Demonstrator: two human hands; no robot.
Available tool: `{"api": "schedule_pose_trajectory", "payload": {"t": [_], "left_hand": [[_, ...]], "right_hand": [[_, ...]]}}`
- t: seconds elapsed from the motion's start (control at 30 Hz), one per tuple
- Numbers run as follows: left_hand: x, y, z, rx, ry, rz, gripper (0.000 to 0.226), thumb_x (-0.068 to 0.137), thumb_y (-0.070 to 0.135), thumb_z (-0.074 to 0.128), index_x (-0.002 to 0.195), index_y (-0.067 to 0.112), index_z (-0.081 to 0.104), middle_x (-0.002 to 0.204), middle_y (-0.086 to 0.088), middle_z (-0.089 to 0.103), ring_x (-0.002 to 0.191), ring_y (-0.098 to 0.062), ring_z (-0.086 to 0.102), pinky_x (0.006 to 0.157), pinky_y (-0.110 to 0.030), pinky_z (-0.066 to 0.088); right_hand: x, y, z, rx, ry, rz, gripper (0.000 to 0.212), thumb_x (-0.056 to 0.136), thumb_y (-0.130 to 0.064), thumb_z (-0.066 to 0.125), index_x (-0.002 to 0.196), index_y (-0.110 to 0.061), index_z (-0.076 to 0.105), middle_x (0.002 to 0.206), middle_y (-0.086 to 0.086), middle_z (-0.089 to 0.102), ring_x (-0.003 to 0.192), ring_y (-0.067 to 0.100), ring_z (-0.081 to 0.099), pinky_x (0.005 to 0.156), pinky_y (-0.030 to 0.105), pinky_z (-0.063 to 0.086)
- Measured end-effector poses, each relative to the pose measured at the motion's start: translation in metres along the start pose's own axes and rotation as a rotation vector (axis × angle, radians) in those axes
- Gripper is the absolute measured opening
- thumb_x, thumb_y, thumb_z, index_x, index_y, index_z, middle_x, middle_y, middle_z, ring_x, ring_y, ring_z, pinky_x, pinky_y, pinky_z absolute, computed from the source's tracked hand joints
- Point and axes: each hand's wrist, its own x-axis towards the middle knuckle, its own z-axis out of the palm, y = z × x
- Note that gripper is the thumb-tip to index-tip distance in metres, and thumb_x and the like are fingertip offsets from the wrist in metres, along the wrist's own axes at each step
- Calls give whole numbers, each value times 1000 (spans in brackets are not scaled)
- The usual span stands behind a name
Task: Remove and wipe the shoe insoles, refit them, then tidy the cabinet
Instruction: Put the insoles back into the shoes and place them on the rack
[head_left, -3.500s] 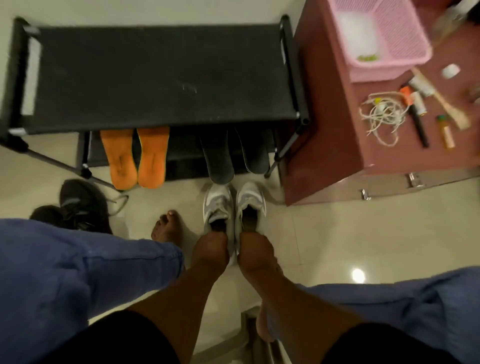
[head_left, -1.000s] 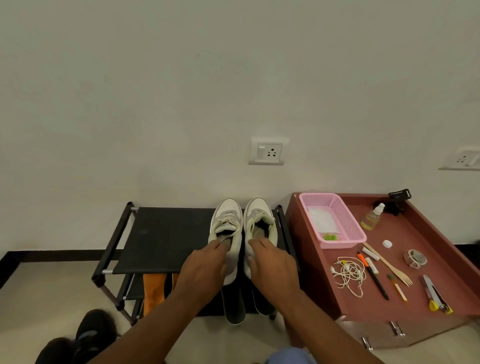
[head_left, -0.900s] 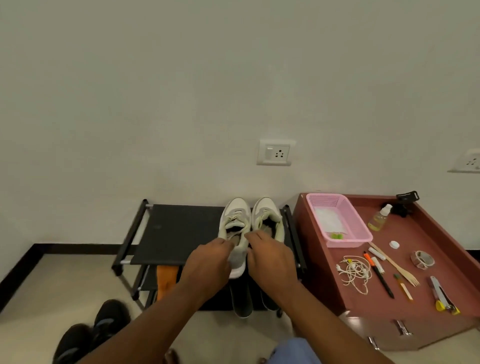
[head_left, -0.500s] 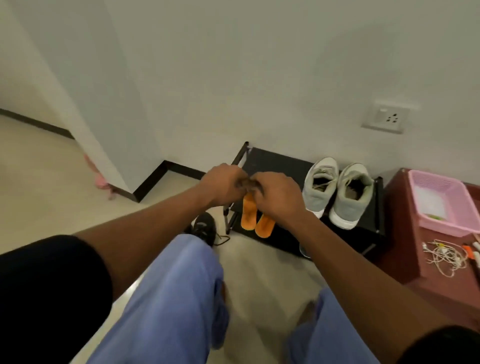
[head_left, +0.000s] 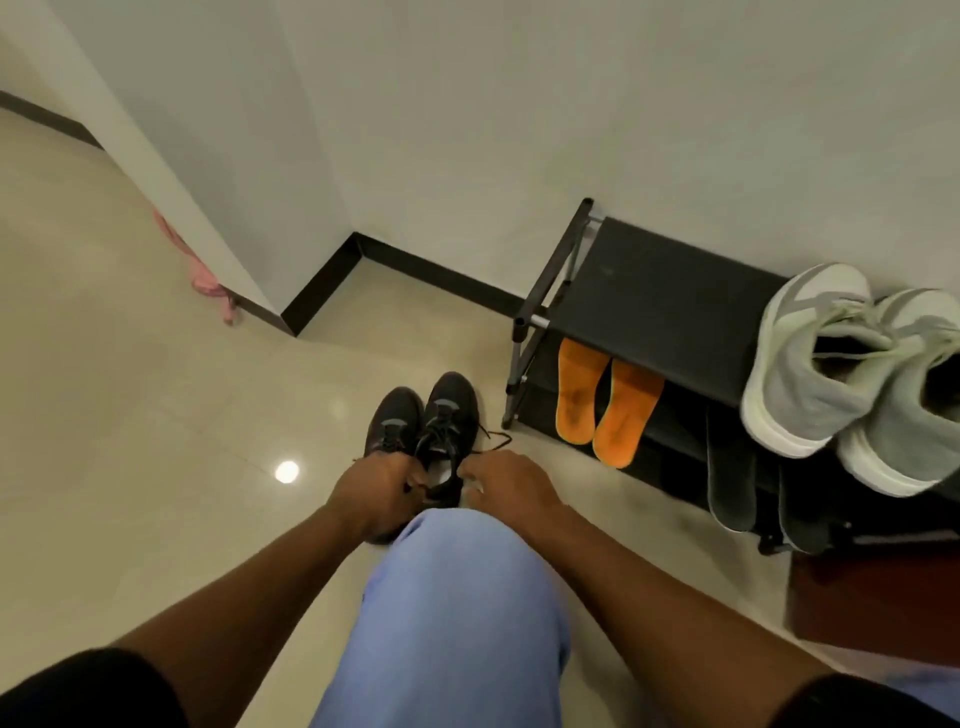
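Head view looks down past my knee to a pair of black shoes (head_left: 423, 431) standing side by side on the floor (head_left: 156, 441), just off the near-left corner of the shoe rack (head_left: 654, 296). My left hand (head_left: 371, 493) is clenched on the heel collar of the black shoes, its fingers (head_left: 408, 480) curled into the opening. My right hand (head_left: 511, 480) hovers just beside the heel on the other side, fingers bent; I cannot tell whether they are touching or gripping anything. A loose lace trails toward the rack.

I judge these shoes light and soft-walled, likely to fold if pinched at the upper, so the stiffer heel counter is the place to hold. Their insoles would be thin and floppy.

Beyond, two orange insoles (head_left: 602, 402) lean at the front edge of the rack's lower shelf, beside two dark grey insoles (head_left: 732, 467) further right. A pair of grey-white sneakers (head_left: 831, 374) sits at the right end of the top shelf, heels overhanging its front edge.

Underfoot the floor is glossy tile, probably slippery. A white wall (head_left: 467, 104) closes the corner, with a pink cloth (head_left: 208, 275) behind its edge.
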Motion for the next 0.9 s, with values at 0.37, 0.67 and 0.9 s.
{"api": "schedule_pose_trajectory", "payload": {"t": [0.37, 0.67, 0.9], "left_hand": [[45, -58, 126, 76, 0, -317, 70, 93, 30, 65, 155, 24, 32, 154, -4, 39, 120, -35, 53, 80, -41, 57], [70, -87, 161, -4, 43, -365, 22, 94, 16, 64, 116, 15, 61, 108, -8, 67, 83, -29, 64, 64, -33, 43], [61, -78, 157, 29, 101, -270, 14, 95, 19, 61, 101, 22, 73, 85, -1, 71, 70, -22, 64, 62, -34, 56]], "right_hand": [[81, 23, 137, 35, -210, -62, 65, 98, -16, 59, 158, -15, 31, 165, 3, 27, 132, 32, 53, 104, 40, 48], [130, 22, 183, 187, -264, 63, 63, 100, -8, 58, 156, -11, 29, 155, 12, 34, 132, 35, 52, 105, 37, 46], [115, 27, 184, 157, -13, 177, 38, 94, -3, 66, 129, -14, 58, 131, 9, 56, 116, 29, 62, 99, 34, 53]]}}
